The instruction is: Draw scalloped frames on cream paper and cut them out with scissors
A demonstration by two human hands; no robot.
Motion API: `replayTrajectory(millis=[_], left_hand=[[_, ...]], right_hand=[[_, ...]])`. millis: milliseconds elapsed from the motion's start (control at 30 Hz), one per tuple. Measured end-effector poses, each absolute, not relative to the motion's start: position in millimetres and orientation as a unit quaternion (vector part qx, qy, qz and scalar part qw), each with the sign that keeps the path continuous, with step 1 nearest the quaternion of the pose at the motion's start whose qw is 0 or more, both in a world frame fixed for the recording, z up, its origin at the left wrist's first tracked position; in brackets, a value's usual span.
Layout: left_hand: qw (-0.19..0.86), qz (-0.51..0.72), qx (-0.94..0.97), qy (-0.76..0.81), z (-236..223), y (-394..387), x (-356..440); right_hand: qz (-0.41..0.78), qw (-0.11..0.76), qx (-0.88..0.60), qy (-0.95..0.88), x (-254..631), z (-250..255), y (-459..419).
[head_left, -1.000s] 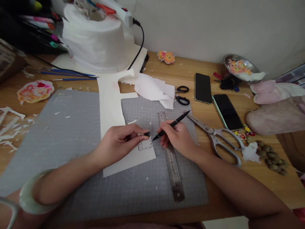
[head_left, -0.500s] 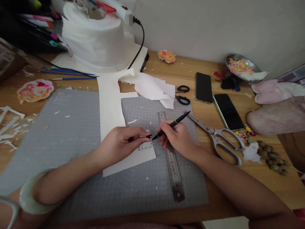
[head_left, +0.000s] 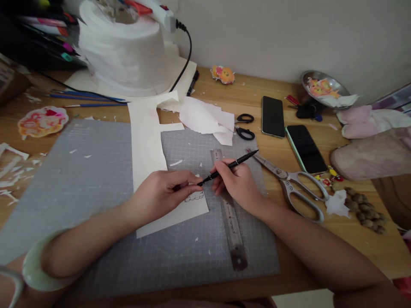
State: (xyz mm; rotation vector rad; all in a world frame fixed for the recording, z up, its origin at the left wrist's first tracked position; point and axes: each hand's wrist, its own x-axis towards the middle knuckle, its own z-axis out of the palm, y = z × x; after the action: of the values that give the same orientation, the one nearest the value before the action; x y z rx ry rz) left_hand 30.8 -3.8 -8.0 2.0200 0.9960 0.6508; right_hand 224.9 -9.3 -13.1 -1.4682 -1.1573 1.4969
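The left hand (head_left: 167,190) pinches a small black cap (head_left: 200,184) in the middle of the frame. The right hand (head_left: 237,186), just right of the middle, grips a black pen (head_left: 239,161), and the pen's low end meets the cap. Under the left hand is white paper (head_left: 146,149) with a line drawing (head_left: 195,196), partly hidden. The paper lies on a gray mat (head_left: 90,184). A metal ruler (head_left: 233,226) runs from under the right hand toward the bottom. At the right, 2 phones (head_left: 272,116) (head_left: 306,147) lie on the bench (head_left: 340,252), near big scissors (head_left: 290,182).
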Motion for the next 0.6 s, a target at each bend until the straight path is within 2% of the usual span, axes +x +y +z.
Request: replayTrajectory(millis=[333, 600], left_hand=[[0.411, 0.233, 0.786, 0.398, -8.2, -2.8, 31.0], [0.409, 0.23, 0.789, 0.396, -9.2, -2.6, 31.0]], right_hand=[[0.56, 0.335, -0.551, -0.52, 225.0, -14.9, -8.4], [0.542, 0.342, -0.556, -0.529, 224.8, -16.1, -10.3]])
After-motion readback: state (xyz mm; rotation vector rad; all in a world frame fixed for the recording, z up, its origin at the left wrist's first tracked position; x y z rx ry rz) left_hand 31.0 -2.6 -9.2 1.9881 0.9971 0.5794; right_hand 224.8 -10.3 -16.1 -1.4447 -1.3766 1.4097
